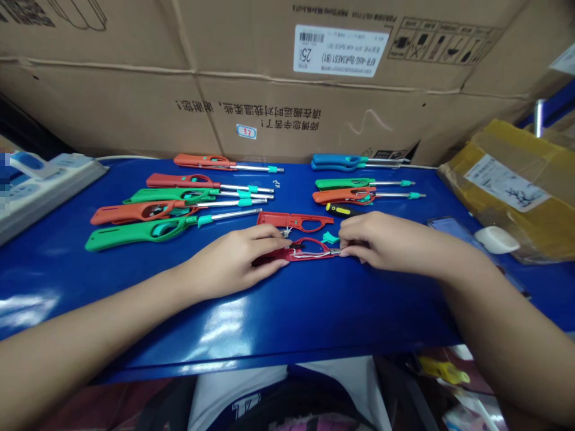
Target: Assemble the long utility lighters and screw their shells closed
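Observation:
An opened red lighter half, with white wire and small parts inside, lies low over the blue table. My left hand is closed on its handle end, covering much of it. At its other end, the fingertips of my right hand pinch the silvery metal tube, most of which is hidden by the fingers. Just behind lies the matching red shell half, touching neither hand. A small teal plastic piece sits between the shell halves and my right hand. Beyond that hand is a black and yellow screwdriver handle.
Several long-nosed lighters, such as a green one, lie at left; more, including blue lighters, lie at back right. A large cardboard box walls the back. A phone, white case and taped carton stand right; a power strip left.

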The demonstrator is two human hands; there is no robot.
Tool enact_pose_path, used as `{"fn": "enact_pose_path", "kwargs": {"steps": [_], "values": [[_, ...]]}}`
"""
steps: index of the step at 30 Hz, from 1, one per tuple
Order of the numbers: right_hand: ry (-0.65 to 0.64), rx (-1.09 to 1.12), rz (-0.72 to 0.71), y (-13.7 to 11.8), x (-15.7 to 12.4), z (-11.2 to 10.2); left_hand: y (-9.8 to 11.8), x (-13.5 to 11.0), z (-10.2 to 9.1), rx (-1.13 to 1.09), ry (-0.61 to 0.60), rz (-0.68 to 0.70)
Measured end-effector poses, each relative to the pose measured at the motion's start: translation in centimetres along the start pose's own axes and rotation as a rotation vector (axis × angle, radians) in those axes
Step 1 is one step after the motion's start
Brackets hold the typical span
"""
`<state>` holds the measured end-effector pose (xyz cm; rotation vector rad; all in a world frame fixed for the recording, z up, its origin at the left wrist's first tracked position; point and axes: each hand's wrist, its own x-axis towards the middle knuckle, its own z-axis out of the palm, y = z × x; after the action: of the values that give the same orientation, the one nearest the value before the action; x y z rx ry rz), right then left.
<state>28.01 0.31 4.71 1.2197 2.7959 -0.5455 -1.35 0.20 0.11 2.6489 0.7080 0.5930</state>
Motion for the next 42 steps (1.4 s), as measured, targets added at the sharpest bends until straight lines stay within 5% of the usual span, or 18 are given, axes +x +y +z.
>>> {"fn": "enact_pose_path", "kwargs": {"steps": [7, 12, 27, 42], "values": [[0.006, -0.026, -0.010, -0.1, -0.1, -0.2, 0.2, 0.1, -0.1, -0.001, 0.006, -0.021], [0.170, -0.015, -0.019, -0.6, -0.1, 0.0, 0.3, 0.0, 0.0, -0.022, 0.021, -0.030], [0.075, -0.045, -0.002, -2.9, 0.3, 1.8, 0.9, -0.1, 0.4, -0.060, 0.027, -0.146], [0.210, 0.059, 0.069, -1.8, -0.6, 0.0, 1.3, 0.1, 0.5, -0.018, 0.015, -0.176]]}}
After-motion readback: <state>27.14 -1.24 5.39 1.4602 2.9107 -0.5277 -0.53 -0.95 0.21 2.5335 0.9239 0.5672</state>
